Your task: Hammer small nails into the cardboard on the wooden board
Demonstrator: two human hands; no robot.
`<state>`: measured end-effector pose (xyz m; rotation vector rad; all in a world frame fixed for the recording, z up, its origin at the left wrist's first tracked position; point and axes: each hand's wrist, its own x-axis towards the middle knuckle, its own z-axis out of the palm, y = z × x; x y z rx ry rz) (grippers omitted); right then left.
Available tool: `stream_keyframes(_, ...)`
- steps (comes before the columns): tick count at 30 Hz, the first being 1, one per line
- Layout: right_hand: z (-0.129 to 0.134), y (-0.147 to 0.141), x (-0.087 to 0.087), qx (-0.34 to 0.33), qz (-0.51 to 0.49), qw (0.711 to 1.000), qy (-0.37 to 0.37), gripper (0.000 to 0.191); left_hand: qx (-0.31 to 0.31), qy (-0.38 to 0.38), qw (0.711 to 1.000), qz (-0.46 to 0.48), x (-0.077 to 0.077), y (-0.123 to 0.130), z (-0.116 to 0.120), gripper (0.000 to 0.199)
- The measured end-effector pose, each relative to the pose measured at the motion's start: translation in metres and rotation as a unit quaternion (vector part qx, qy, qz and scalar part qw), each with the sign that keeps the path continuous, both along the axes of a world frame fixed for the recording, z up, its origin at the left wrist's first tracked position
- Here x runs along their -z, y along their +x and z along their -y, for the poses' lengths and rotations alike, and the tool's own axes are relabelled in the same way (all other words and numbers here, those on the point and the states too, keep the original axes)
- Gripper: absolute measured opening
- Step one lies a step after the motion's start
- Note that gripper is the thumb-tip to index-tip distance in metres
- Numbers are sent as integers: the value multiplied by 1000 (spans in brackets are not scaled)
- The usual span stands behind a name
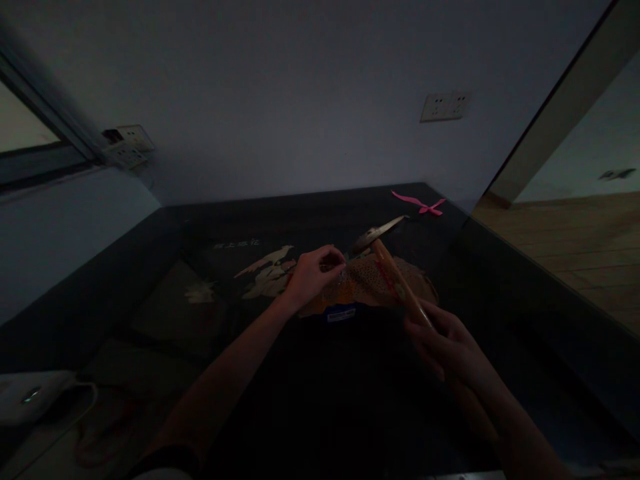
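My right hand (pixel 443 337) is wrapped round the wooden handle of a hammer (pixel 400 283). The hammer's metal head points up and away, just right of my left hand. My left hand (pixel 320 268) has thumb and fingertips pinched together; what they hold is too small and dark to make out. Beneath both hands lies a patterned brown and orange piece (pixel 363 279) with a blue label (pixel 341 314) at its near edge. The hammer head hangs over or near this piece's far edge.
A pink ribbon (pixel 425 208) lies at the back right of the dark table (pixel 300 213). Pale bird-like decoration (pixel 267 273) shows left of my left hand. A white device (pixel 35 397) with a cable sits at the front left. Sockets (pixel 445 107) are on the wall behind.
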<state>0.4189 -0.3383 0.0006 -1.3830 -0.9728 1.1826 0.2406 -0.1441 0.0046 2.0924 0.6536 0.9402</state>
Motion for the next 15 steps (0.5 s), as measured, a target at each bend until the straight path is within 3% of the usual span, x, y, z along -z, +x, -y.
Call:
stream_keyframes(7, -1, 0, -11, 14, 66, 998, 5, 55, -13, 3, 1000, -19, 3, 0, -1, 6)
stream_keyframes(10, 5, 3, -32, 14, 115, 993, 8, 55, -16, -2, 999, -32, 4, 0, -2, 4)
stream_keyframes(15, 14, 5, -70, 11, 215, 974, 77, 51, -21, -25, 999, -36, 6, 1, -2, 3)
